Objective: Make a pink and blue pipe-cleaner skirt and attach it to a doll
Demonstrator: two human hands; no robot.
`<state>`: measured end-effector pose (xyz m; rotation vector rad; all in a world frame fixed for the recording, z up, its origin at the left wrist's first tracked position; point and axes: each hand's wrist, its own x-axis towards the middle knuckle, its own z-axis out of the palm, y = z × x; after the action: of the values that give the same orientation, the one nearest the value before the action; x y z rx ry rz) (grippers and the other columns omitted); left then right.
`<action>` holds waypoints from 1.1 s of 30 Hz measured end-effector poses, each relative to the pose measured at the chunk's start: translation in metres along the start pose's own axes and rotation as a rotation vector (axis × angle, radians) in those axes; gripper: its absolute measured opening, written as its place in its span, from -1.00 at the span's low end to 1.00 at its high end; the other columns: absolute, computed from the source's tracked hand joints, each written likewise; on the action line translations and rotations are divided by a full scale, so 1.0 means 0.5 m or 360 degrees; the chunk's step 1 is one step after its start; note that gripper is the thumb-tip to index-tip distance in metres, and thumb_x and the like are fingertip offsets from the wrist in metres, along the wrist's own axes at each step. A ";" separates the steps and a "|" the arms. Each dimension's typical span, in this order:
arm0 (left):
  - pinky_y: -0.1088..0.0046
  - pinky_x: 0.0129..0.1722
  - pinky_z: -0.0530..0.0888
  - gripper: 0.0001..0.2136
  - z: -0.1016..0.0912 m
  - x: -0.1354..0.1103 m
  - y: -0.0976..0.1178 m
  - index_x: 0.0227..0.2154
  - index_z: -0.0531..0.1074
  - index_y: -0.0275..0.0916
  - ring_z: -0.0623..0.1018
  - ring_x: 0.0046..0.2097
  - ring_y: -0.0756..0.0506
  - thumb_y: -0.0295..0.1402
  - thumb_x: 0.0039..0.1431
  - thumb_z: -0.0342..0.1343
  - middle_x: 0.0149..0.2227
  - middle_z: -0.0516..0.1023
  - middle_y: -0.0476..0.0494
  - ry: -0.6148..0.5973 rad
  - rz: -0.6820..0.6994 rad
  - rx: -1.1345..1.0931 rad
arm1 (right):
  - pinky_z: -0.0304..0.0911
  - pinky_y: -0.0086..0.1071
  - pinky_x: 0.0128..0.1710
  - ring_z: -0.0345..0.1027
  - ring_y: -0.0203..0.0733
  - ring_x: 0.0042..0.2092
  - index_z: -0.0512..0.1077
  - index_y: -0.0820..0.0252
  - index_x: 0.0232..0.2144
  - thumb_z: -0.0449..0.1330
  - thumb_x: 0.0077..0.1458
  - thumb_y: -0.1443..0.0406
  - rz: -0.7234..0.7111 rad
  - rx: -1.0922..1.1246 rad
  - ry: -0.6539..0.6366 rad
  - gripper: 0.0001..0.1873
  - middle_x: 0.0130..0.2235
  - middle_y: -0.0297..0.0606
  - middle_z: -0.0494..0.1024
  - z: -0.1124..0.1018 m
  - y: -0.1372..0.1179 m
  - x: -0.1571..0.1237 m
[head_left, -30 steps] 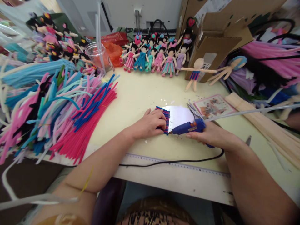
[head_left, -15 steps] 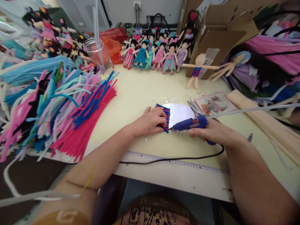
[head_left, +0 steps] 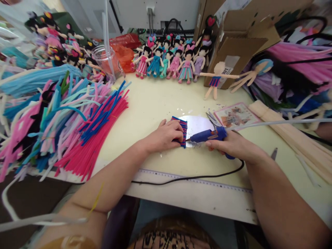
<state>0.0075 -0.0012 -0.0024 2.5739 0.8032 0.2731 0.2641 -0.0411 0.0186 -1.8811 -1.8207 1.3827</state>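
My left hand point(head_left: 167, 135) presses a small blue-and-pink striped pipe-cleaner piece point(head_left: 184, 128) down with curled fingers; they cover much of it. Its right edge lies over a shiny, pale oval plate point(head_left: 198, 125). In my right hand point(head_left: 230, 144) is a blue hot glue gun point(head_left: 209, 136), gripped with the fingers wrapped round its handle. The nozzle points left and meets the lower right edge of the striped piece, or sits just beside it. A white glue stick point(head_left: 280, 121) runs out of the gun's back to the right.
Scissors point(head_left: 213, 119) lie behind the gun, beside a picture card point(head_left: 237, 116). Pipe-cleaner bundles point(head_left: 95, 135) fill the left; beige ones point(head_left: 287, 135) lie right. Several dolls point(head_left: 168, 62) and a cardboard box point(head_left: 230, 48) stand behind. The gun's black cord point(head_left: 192, 176) crosses a ruler strip point(head_left: 218, 185).
The glue gun's tip has shifted slightly along the striped piece's right edge, up and away from its lower corner. My left hand stays in place; the whole view has moved a little.
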 end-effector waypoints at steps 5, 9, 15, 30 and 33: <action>0.18 -0.03 0.14 -0.94 -0.002 0.001 0.001 -0.41 0.46 -0.17 0.34 0.02 -0.17 -0.33 0.11 0.13 -0.13 0.44 -0.11 -0.0005 0.0006 0.0007 | 0.13 -0.46 -0.67 0.23 -0.30 -0.59 0.46 0.17 -0.51 0.21 -0.09 -0.06 0.0012 -0.0019 0.0097 -0.60 -0.62 -0.32 0.42 0.000 0.000 0.002; 0.18 -0.03 0.13 -0.95 -0.001 0.000 0.000 -0.40 0.46 -0.16 0.34 0.03 -0.16 -0.33 0.10 0.14 -0.12 0.44 -0.10 0.0002 0.0008 0.0017 | 0.13 -0.43 -0.64 0.21 -0.30 -0.60 0.44 0.16 -0.52 0.19 -0.07 -0.05 -0.0009 0.0027 0.0154 -0.61 -0.67 -0.36 0.36 -0.004 -0.002 0.001; 0.17 -0.03 0.14 -0.95 0.000 -0.001 -0.001 -0.39 0.46 -0.16 0.33 0.03 -0.17 -0.34 0.08 0.14 -0.11 0.44 -0.10 -0.0002 0.0011 0.0041 | 0.13 -0.44 -0.64 0.22 -0.31 -0.60 0.45 0.18 -0.49 0.17 -0.05 -0.06 -0.0027 0.0014 0.0178 -0.59 -0.65 -0.36 0.37 0.001 -0.004 0.004; 0.08 0.03 0.11 -0.96 0.000 -0.004 -0.001 -0.41 0.46 -0.17 0.33 0.04 -0.18 -0.34 0.07 0.15 -0.11 0.43 -0.10 0.0010 -0.0009 0.0019 | 0.10 -0.44 -0.62 0.22 -0.28 -0.59 0.44 0.16 -0.54 0.17 -0.06 -0.08 0.0005 -0.0101 0.0287 -0.57 -0.69 -0.38 0.32 0.012 -0.004 0.007; 0.08 0.02 0.12 -0.96 0.003 -0.004 -0.004 -0.41 0.46 -0.16 0.34 0.02 -0.17 -0.34 0.06 0.16 -0.12 0.42 -0.10 0.0032 0.0020 0.0026 | 0.11 -0.43 -0.62 0.21 -0.28 -0.60 0.43 0.17 -0.52 0.17 -0.06 -0.07 -0.0037 0.0021 0.0333 -0.58 -0.68 -0.38 0.32 0.010 -0.006 0.008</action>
<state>0.0051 -0.0015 -0.0048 2.5962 0.7996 0.2975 0.2577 -0.0395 0.0159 -1.9112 -1.7218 1.1394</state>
